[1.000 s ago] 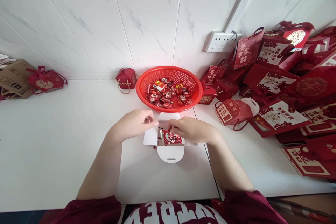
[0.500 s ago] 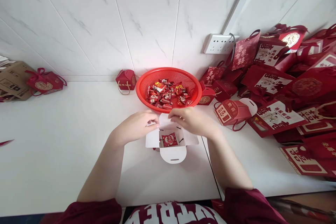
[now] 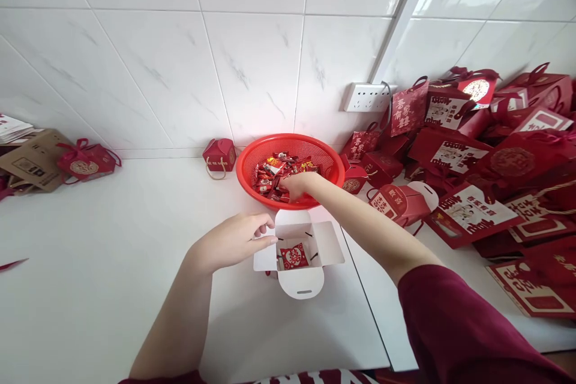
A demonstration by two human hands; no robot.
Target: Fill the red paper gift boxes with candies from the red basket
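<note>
A small gift box (image 3: 300,284) stands with its white flaps spread, a red wrapped candy (image 3: 294,256) lying on its floor. My left hand (image 3: 243,235) hovers by the box's left and back flaps, thumb and fingers apart, with nothing in it. Behind the box, a red plastic basket (image 3: 335,175) holds many red wrapped candies (image 3: 265,182). My right hand (image 3: 300,185) reaches down among these candies, and its fingertips are hidden there.
Many red gift boxes and bags (image 3: 454,153) crowd the right side. A small red box with a rope handle (image 3: 219,156) stands left of the basket. At far left are a ribboned red box (image 3: 87,160) and a brown carton (image 3: 38,159). A power strip (image 3: 366,98) is on the wall.
My right hand has left the box's back flap and gone forward into the basket of candies. My left hand stays by the box. The view has tipped up a little.
</note>
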